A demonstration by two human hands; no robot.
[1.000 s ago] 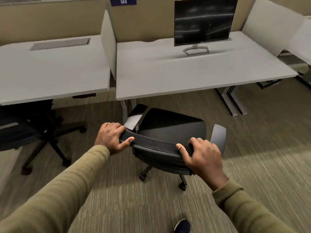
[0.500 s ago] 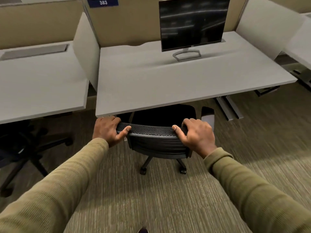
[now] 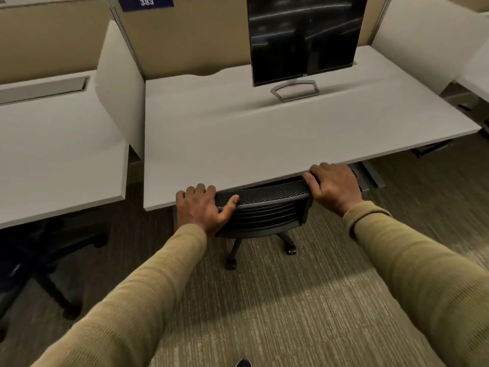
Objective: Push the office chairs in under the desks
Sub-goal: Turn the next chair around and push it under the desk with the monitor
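A black mesh-backed office chair (image 3: 264,210) stands at the front edge of the white desk (image 3: 238,144). Its seat is hidden under the desktop; only the backrest, two legs and castors show. My left hand (image 3: 201,210) grips the left end of the backrest's top rail, thumb on the mesh. My right hand (image 3: 333,186) holds the right end of the rail, close against the desk's edge. A second dark chair (image 3: 39,263) sits partly under the left desk (image 3: 53,154), its base sticking out.
A monitor (image 3: 304,41) stands at the back of the desk. White divider panels (image 3: 119,83) separate the desks, with tan partition walls behind and a label reading 383. Desk legs (image 3: 370,176) rise at the right. Carpet covers the floor around me.
The chair has rolled forward from open floor until its seat went under the desktop. Both hands stayed on the backrest and I stepped closer to the desk.
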